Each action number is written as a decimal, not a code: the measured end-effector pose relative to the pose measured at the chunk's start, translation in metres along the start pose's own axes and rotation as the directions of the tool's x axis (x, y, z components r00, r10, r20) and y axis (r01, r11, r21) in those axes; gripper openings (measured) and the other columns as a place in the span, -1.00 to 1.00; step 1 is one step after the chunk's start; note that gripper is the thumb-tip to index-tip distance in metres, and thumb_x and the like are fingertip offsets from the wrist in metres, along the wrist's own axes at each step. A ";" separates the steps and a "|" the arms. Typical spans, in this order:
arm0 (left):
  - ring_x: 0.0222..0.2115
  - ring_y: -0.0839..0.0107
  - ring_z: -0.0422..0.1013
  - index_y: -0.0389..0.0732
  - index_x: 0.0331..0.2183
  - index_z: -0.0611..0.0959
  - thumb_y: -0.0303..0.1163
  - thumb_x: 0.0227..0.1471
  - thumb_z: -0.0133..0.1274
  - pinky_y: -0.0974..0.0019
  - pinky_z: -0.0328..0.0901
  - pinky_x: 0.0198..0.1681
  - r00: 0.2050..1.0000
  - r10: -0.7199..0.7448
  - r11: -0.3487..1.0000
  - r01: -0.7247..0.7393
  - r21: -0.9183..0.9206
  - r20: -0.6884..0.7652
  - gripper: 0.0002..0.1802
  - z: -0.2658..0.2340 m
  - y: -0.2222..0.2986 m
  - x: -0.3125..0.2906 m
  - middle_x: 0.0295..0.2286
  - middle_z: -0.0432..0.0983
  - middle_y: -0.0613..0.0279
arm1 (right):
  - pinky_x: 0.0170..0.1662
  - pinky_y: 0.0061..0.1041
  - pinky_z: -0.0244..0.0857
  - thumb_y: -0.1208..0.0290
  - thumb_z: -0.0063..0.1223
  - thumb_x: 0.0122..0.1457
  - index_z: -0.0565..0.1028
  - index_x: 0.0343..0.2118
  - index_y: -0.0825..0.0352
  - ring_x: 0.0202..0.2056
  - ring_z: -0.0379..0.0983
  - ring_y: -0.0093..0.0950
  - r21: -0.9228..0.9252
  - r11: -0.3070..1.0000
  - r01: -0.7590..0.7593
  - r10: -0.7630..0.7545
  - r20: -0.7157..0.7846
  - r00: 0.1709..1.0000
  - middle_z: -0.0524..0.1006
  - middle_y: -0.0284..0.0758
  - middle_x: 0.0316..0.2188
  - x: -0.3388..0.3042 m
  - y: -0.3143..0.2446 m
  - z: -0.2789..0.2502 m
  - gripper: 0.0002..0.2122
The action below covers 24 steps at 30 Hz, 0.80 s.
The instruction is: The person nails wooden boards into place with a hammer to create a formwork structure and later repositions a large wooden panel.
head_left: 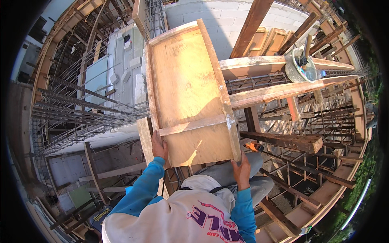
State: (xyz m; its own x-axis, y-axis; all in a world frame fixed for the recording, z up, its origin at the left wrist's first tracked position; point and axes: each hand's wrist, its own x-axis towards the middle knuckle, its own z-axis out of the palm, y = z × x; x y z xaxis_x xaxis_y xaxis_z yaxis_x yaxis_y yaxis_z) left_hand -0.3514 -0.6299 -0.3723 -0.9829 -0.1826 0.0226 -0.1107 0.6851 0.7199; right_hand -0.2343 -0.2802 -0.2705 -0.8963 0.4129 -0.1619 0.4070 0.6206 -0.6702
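A plywood formwork panel [184,85] with a timber frame along its edges and one cross batten stretches away from me. Its near end is by my lap. My left hand [159,146] grips the left frame edge near the batten, with the fingers partly hidden behind the wood. At the lower right corner, my right hand [242,173] holds the other frame edge, thumb and fingers around it. Sunlight falls on most of the board, and a shadow crosses its near part.
Right of the panel, a bucket [300,69] of tools rests on timber beam forms [267,92]. An orange tool [254,146] lies near my knee. Steel rebar [81,105] runs at left, a pale block wall [227,16] stands behind, and props [283,220] and deep gaps lie below.
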 end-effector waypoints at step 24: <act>0.06 0.10 0.25 -0.23 0.17 0.19 -0.35 -0.03 0.12 0.20 0.18 0.11 0.985 -0.170 0.887 0.136 -0.442 -0.039 -0.25 -0.015 -0.017 0.004 0.03 0.28 -0.06 | -0.17 -0.07 0.29 0.28 0.09 0.06 0.22 -0.10 0.44 -0.22 0.41 0.10 -0.338 0.941 -0.030 0.072 0.113 0.991 0.48 0.10 -0.25 0.023 0.008 0.012 -0.55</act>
State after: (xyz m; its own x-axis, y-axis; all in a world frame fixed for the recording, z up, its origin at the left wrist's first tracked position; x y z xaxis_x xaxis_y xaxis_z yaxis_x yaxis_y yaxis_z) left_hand -0.3507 -0.6530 -0.3740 -0.9431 -0.3243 -0.0731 -0.1667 0.2712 0.9480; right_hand -0.2537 -0.2737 -0.2888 -0.8788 0.3786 -0.2904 0.4691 0.7967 -0.3811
